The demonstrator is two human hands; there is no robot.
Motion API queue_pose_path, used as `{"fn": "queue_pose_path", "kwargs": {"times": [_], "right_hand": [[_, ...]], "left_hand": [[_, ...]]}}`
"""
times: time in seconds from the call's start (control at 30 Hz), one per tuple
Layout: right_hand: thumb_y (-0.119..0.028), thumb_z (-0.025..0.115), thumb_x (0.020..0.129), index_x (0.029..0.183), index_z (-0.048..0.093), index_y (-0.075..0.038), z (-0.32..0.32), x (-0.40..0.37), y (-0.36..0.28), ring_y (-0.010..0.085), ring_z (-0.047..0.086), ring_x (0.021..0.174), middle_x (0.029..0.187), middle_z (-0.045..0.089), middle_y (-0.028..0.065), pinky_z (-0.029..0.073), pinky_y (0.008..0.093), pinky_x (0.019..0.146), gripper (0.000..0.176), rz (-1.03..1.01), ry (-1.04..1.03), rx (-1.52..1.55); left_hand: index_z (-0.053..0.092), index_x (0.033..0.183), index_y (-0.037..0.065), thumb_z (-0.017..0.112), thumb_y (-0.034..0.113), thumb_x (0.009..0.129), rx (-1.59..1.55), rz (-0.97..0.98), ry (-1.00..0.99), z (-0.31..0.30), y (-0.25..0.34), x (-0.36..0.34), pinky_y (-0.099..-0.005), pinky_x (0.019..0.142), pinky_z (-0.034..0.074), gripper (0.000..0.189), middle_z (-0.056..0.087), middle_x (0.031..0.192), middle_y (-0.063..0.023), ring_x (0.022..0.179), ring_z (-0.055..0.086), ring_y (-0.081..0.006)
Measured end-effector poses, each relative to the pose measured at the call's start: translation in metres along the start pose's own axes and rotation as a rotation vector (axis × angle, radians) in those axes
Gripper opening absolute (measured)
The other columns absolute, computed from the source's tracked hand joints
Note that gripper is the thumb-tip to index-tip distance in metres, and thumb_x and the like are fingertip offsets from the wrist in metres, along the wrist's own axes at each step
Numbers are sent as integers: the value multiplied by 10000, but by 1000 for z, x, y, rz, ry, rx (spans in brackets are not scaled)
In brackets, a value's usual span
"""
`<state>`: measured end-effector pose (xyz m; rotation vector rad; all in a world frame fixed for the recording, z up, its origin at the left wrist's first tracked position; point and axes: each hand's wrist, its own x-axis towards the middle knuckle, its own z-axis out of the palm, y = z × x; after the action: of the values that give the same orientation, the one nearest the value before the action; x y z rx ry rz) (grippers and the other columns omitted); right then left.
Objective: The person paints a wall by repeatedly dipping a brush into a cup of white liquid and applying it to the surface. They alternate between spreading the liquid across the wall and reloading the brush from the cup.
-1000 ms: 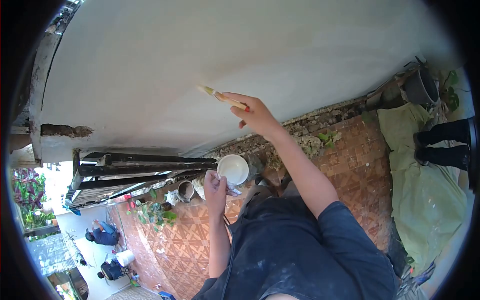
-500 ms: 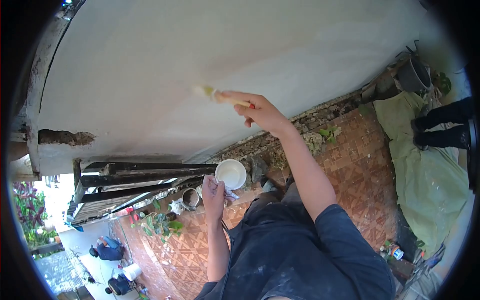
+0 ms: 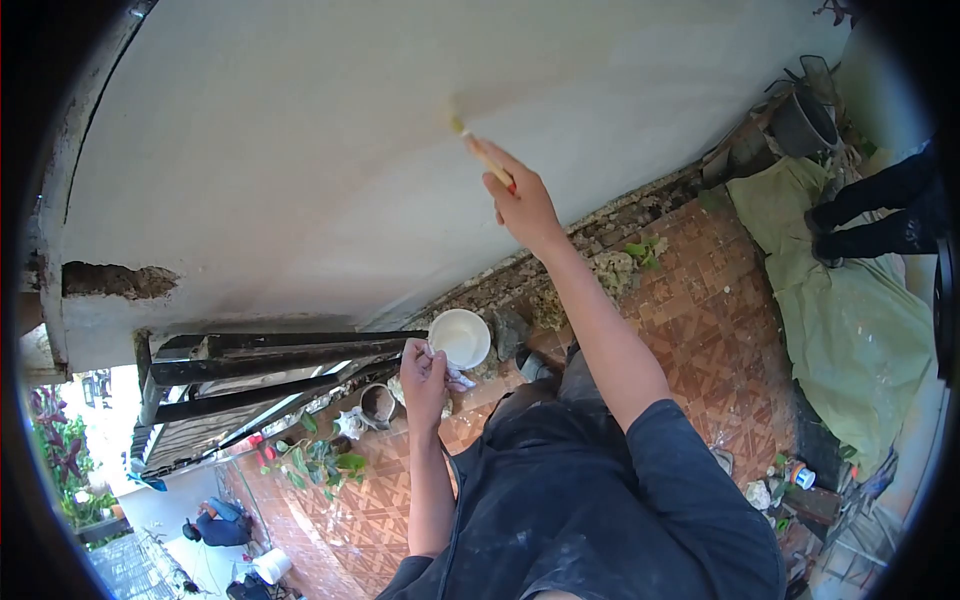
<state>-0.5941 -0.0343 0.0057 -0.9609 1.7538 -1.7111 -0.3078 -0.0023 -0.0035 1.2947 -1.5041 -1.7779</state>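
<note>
My right hand (image 3: 520,200) is closed round the handle of a paintbrush (image 3: 487,158), whose yellowish bristles are at the pale wall (image 3: 300,130). Lower down, my left hand (image 3: 424,385) pinches the rim of a white bowl (image 3: 461,338) that holds whitish liquid. A crumpled cloth (image 3: 458,380) shows beside the fingers of that hand, under the bowl.
Dark metal bars (image 3: 280,365) stand left of the bowl. Below are a tiled floor (image 3: 690,320), a pot (image 3: 378,403) and plants (image 3: 322,465). At right, another person's legs (image 3: 870,225) stand on a green sheet (image 3: 835,320). A crouching person (image 3: 220,522) is lower left.
My right hand and the brush have moved up, with the brush tip further right along the wall and tilted more upright. My left hand still holds the bowl. The view has shifted slightly.
</note>
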Motion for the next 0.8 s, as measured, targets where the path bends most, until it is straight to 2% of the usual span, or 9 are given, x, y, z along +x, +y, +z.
{"fn": "queue_pose_path", "kwargs": {"times": [0.03, 0.1, 0.2, 0.27, 0.37, 0.43, 0.5, 0.7, 0.8], "right_hand": [[-104, 551, 964, 1375, 497, -50, -7, -13, -12, 99, 563, 752, 932, 627, 64, 488, 288, 663, 418, -2, -1, -8], [-116, 562, 961, 1336, 518, -30, -29, -39, -36, 109, 584, 698, 836, 641, 50, 499, 288, 663, 387, 117, -264, -44], [-123, 565, 962, 1286, 551, -17, -45, -79, -55, 94, 581, 663, 736, 617, 23, 498, 270, 635, 342, 122, -327, -99], [-120, 542, 971, 1249, 580, -20, -52, -100, -72, 83, 574, 622, 726, 620, 17, 486, 256, 595, 298, 234, -415, 87], [-109, 532, 980, 1247, 578, 13, -55, -122, -75, 66, 559, 601, 709, 615, 15, 465, 232, 558, 297, 224, -445, 66], [-113, 517, 971, 1223, 600, -18, -57, -128, -88, 95, 595, 611, 705, 642, 49, 486, 272, 577, 282, 266, -484, -26], [-138, 555, 949, 1165, 631, -20, -55, -131, -96, 160, 603, 576, 648, 624, 102, 491, 314, 591, 258, 218, -506, -353], [-166, 593, 921, 1051, 669, -27, -41, -132, -91, 338, 620, 602, 671, 629, 188, 485, 376, 612, 205, 110, -586, -491], [-163, 601, 907, 1024, 681, -20, -32, -131, -105, 375, 633, 652, 706, 642, 207, 495, 397, 632, 202, 121, -645, -553]], "left_hand": [[412, 996, 41, 496, 47, 978, 10, 4, -5, -2, 0, 1, -225, 467, 540, 86, 582, 724, -57, 547, 576, -93], [408, 999, 42, 495, 50, 980, 4, 8, 6, -5, -1, 2, -226, 468, 541, 89, 578, 719, -53, 546, 576, -93], [391, 1014, 43, 489, 58, 985, -25, 47, 35, -13, -11, 5, -235, 473, 548, 103, 574, 743, -58, 575, 588, -100], [405, 1010, 45, 491, 75, 987, -39, 71, 58, -11, -10, 7, -233, 471, 544, 94, 582, 728, -62, 560, 588, -103], [420, 1022, 44, 490, 90, 993, -65, 67, 88, -3, -3, 8, -226, 484, 542, 89, 586, 749, -61, 567, 582, -94], [417, 1020, 41, 493, 82, 992, -71, 97, 25, -3, -7, 11, -220, 498, 545, 91, 581, 767, -55, 579, 574, -88], [361, 994, 60, 486, 67, 994, -59, 86, 13, -1, -6, 10, -228, 495, 547, 126, 578, 782, -72, 601, 622, -115], [361, 1001, 51, 487, 66, 996, -63, 138, -25, 10, -14, 4, -222, 480, 530, 127, 583, 770, -74, 589, 653, -127], [368, 1015, 44, 490, 66, 994, -50, 131, -5, 12, -14, -2, -225, 480, 524, 126, 576, 771, -72, 590, 645, -118]]}}
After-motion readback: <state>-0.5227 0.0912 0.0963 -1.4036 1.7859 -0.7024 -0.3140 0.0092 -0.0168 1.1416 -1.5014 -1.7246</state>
